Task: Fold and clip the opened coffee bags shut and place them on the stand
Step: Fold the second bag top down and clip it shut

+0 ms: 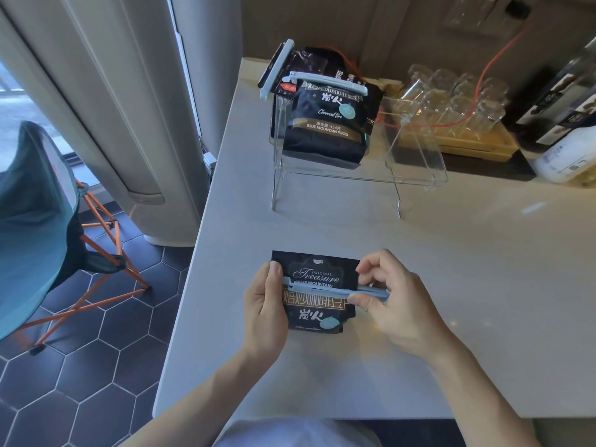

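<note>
A black coffee bag [317,272] stands on the white counter in front of me. A pale blue clip [325,289] lies across its front. My left hand [266,308] grips the bag's left edge, thumb by the clip's left end. My right hand [392,301] pinches the clip's right end between thumb and fingers. Farther back, a clear stand [416,180] carries a black coffee bag [325,124] closed with a white clip [329,81]. Behind that one leans another dark bag [301,64] with a white clip [278,71].
A tray of clear glasses [458,101] sits behind the stand, with an orange cable [483,75] over it. A dark bottle and white jar [561,150] stand at the far right. The counter's left edge [190,269] drops to a tiled floor with a teal chair [35,221].
</note>
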